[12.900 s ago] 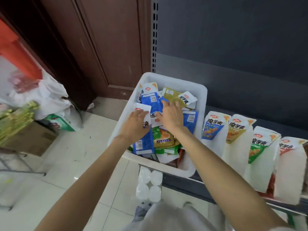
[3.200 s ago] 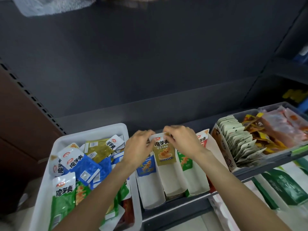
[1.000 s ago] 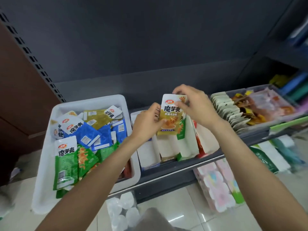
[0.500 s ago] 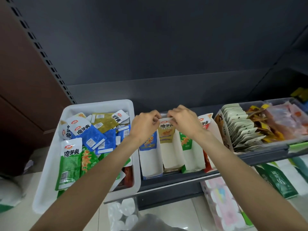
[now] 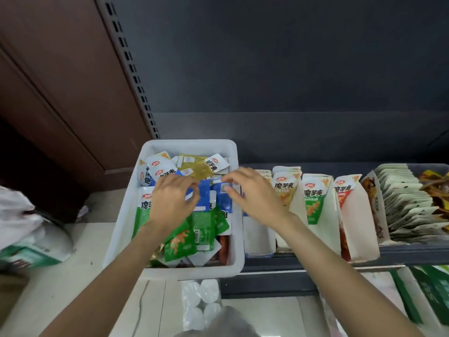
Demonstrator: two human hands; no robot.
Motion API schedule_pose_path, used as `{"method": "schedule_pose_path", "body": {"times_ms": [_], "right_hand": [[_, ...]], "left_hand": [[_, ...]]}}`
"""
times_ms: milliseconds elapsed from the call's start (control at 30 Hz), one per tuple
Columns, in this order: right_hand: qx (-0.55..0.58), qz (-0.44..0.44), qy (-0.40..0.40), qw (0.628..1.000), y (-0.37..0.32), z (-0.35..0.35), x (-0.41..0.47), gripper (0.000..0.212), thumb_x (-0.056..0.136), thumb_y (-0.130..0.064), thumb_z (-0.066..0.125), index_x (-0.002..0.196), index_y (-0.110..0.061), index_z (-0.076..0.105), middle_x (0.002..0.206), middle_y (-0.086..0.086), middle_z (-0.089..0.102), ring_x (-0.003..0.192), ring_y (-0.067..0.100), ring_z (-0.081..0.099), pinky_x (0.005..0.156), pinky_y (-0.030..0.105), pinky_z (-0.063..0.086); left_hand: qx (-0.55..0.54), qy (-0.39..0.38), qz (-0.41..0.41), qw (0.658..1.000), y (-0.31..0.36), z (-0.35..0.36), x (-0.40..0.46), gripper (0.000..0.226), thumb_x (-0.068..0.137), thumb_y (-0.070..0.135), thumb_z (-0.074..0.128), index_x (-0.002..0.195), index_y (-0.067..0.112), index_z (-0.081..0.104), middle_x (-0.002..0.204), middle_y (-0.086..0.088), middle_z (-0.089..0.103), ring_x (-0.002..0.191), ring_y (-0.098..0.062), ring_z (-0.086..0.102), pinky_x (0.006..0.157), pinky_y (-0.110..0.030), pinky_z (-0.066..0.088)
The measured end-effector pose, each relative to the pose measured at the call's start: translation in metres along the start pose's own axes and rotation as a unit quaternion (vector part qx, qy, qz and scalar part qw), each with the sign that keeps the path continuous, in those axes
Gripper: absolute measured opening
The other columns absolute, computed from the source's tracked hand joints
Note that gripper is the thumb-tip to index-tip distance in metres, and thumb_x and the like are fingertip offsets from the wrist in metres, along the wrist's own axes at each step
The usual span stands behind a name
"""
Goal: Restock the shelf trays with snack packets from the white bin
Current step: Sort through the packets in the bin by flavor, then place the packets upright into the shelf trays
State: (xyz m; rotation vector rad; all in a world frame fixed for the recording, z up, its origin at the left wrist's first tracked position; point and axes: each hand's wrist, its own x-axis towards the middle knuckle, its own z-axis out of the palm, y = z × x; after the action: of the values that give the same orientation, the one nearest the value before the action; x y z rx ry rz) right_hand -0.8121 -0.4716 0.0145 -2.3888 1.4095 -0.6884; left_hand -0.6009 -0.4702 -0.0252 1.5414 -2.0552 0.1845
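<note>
The white bin (image 5: pixel 233 152) sits at the shelf's left end, piled with blue, green and olive snack packets. My left hand (image 5: pixel 170 203) hovers over the blue packets (image 5: pixel 205 190) in the bin's middle, fingers loosely curled, with nothing plainly held. My right hand (image 5: pixel 255 198) reaches across the bin's right rim, fingers relaxed, tips at a blue packet. To the right stand white shelf trays: a yellow-packet tray (image 5: pixel 284 190), a green-packet tray (image 5: pixel 313 200) and a red-packet tray (image 5: pixel 345 190). My right wrist partly hides the nearest tray (image 5: pixel 257 237).
A grey tray of pale packets (image 5: pixel 408 205) fills the shelf's right end. Below are a wrapped pack of paper rolls (image 5: pixel 201 302) on the floor and green packs (image 5: pixel 435 288) on a lower shelf. White bags (image 5: pixel 26 229) lie at the left by a brown door.
Both hands left the olive-yellow packet in its tray and swung left to the white bin. The view has turned left with them.
</note>
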Motion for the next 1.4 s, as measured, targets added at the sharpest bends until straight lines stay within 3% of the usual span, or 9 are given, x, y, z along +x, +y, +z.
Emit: {"method": "schedule_pose_path", "body": {"times_ms": [333, 467, 567, 633, 700, 867, 1000, 1167, 1400], "right_hand": [[-0.18, 0.152, -0.178, 0.955, -0.058, 0.114, 0.086, 0.071, 0.079, -0.058, 0.065, 0.123, -0.005, 0.048, 0.116, 0.011, 0.057, 0.107, 0.028, 0.055, 0.082, 0.036, 0.043], [-0.016, 0.263, -0.152, 0.953, -0.055, 0.115, 0.084, 0.048, 0.081, -0.036, 0.072, 0.114, -0.008, 0.051, 0.11, 0.008, 0.062, 0.1, 0.027, 0.06, 0.069, 0.031, 0.042], [0.124, 0.254, -0.027, 0.959, -0.06, 0.093, 0.062, 0.032, 0.09, -0.017, 0.062, 0.119, -0.012, 0.049, 0.106, 0.006, 0.065, 0.092, 0.026, 0.063, 0.064, 0.028, 0.038], [0.063, 0.157, 0.068, 0.983, -0.075, 0.08, 0.035, 0.035, 0.087, -0.009, 0.062, 0.119, -0.014, 0.051, 0.098, 0.005, 0.066, 0.079, 0.026, 0.065, 0.056, 0.028, 0.039], [-0.051, 0.054, 0.13, 0.989, -0.084, 0.075, 0.008, 0.047, 0.073, -0.002, 0.073, 0.115, -0.014, 0.056, 0.091, 0.006, 0.066, 0.065, 0.027, 0.065, 0.047, 0.027, 0.042], [-0.119, -0.005, 0.147, 0.982, -0.076, 0.074, -0.027, 0.074, 0.051, 0.0, 0.081, 0.119, -0.015, 0.057, 0.089, 0.005, 0.061, 0.066, 0.023, 0.062, 0.043, 0.027, 0.048], [0.121, 0.06, 0.069, 0.988, -0.063, 0.048, -0.044, 0.056, 0.075, -0.034, 0.075, 0.127, -0.026, 0.056, 0.107, -0.006, 0.049, 0.091, 0.001, 0.054, 0.076, 0.019, 0.049], [0.213, 0.199, 0.209, 0.934, -0.034, -0.02, -0.038, 0.053, 0.083, -0.024, 0.071, 0.132, -0.027, 0.05, 0.109, -0.013, 0.058, 0.068, 0.005, 0.054, 0.064, 0.011, 0.041], [0.134, 0.202, 0.165, 0.956, 0.01, -0.061, -0.029, 0.071, 0.085, -0.013, 0.068, 0.142, -0.036, 0.032, 0.084, 0.001, 0.066, 0.066, 0.004, 0.062, 0.06, 0.014, 0.049]], "left_hand": [[0.002, -0.185, -0.208, 0.961, -0.065, -0.011, -0.029, 0.037, 0.087, 0.036, 0.06, 0.119, 0.018, 0.062, 0.117, -0.007, 0.065, 0.108, -0.03, 0.057, 0.092, -0.038, 0.042], [-0.096, -0.172, -0.265, 0.944, -0.064, -0.012, -0.025, 0.035, 0.09, 0.041, 0.056, 0.117, 0.021, 0.062, 0.114, 0.0, 0.066, 0.106, -0.02, 0.06, 0.09, -0.035, 0.046], [-0.336, -0.15, -0.394, 0.842, -0.047, -0.026, -0.016, 0.039, 0.087, 0.043, 0.061, 0.121, 0.025, 0.057, 0.115, 0.004, 0.065, 0.102, -0.013, 0.061, 0.093, -0.033, 0.048], [-0.546, -0.124, -0.442, 0.701, -0.027, -0.041, -0.014, 0.052, 0.081, 0.044, 0.065, 0.128, 0.026, 0.049, 0.118, 0.001, 0.063, 0.103, -0.015, 0.064, 0.091, -0.034, 0.05], [-0.642, -0.092, -0.424, 0.633, -0.011, -0.048, -0.016, 0.057, 0.078, 0.039, 0.064, 0.131, 0.027, 0.044, 0.114, 0.002, 0.065, 0.099, -0.016, 0.067, 0.084, -0.032, 0.054], [-0.636, -0.044, -0.38, 0.67, 0.015, -0.043, -0.016, 0.045, 0.089, 0.009, 0.061, 0.13, 0.015, 0.042, 0.107, -0.004, 0.069, 0.091, -0.015, 0.068, 0.074, -0.034, 0.055], [-0.63, -0.048, -0.341, 0.696, 0.018, -0.04, -0.006, 0.039, 0.089, 0.001, 0.059, 0.122, 0.015, 0.045, 0.102, -0.004, 0.07, 0.088, -0.018, 0.068, 0.065, -0.03, 0.055], [-0.614, -0.114, -0.211, 0.752, 0.048, -0.034, 0.02, 0.042, 0.089, -0.004, 0.057, 0.11, 0.031, 0.047, 0.103, 0.002, 0.068, 0.087, -0.015, 0.068, 0.075, -0.033, 0.057], [-0.553, -0.189, -0.109, 0.804, 0.101, -0.003, 0.046, 0.036, 0.089, 0.0, 0.059, 0.11, 0.024, 0.043, 0.101, 0.006, 0.067, 0.078, -0.01, 0.068, 0.071, -0.028, 0.057]]}}
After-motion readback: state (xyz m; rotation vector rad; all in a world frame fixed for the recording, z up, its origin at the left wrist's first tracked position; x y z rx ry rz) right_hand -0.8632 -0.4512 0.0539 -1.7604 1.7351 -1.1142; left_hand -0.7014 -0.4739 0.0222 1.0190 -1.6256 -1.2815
